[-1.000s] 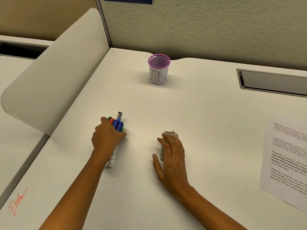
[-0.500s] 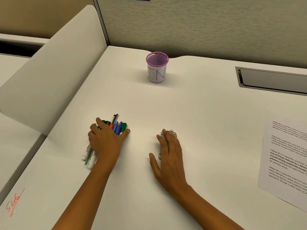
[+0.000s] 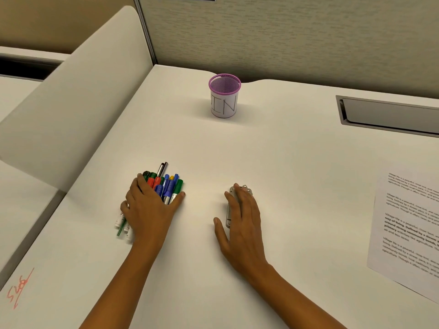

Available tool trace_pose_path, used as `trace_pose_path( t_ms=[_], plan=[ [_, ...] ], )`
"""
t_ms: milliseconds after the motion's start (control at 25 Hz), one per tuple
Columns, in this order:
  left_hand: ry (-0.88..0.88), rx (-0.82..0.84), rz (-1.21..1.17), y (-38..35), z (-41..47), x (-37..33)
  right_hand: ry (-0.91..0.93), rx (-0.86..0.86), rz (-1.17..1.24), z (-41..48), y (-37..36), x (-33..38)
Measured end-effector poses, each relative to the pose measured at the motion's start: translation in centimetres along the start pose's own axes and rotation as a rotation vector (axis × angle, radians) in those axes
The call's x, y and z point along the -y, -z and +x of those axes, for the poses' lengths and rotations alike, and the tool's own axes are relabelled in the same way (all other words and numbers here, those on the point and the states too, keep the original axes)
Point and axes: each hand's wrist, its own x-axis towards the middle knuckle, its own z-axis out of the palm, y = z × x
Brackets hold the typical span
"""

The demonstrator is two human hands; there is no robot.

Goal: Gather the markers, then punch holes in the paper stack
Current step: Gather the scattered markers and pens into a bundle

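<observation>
A bunch of markers with red, blue and green caps lies on the white desk, left of centre. My left hand lies flat on top of them, fingers spread, covering their middles; white barrels stick out below my palm. My right hand rests flat over a small metal hole punch, of which only the left edge and far tip show. A printed paper stack lies at the right edge, away from both hands.
A purple mesh cup labelled "IN" stands at the back of the desk. A recessed cable slot sits at the back right. A curved divider panel borders the left side. A red scribble marks the near left corner.
My left hand has unclenched from a fist around the markers and now lies flat on them, and the bundle has spread out on the desk. The right hand has stayed on the punch.
</observation>
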Motion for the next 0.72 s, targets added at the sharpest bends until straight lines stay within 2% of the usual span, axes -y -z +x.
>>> trace_pose_path(
  t_ms=[200, 720],
  plan=[
    [-0.046, -0.002, -0.03, -0.03, -0.34, 0.83, 0.008, -0.006, -0.014, -0.03, 0.07, 0.03],
    [-0.037, 0.002, -0.025, 0.48, -0.33, 1.27, 0.008, -0.033, 0.008, -0.09, 0.13, 0.08]
  ],
)
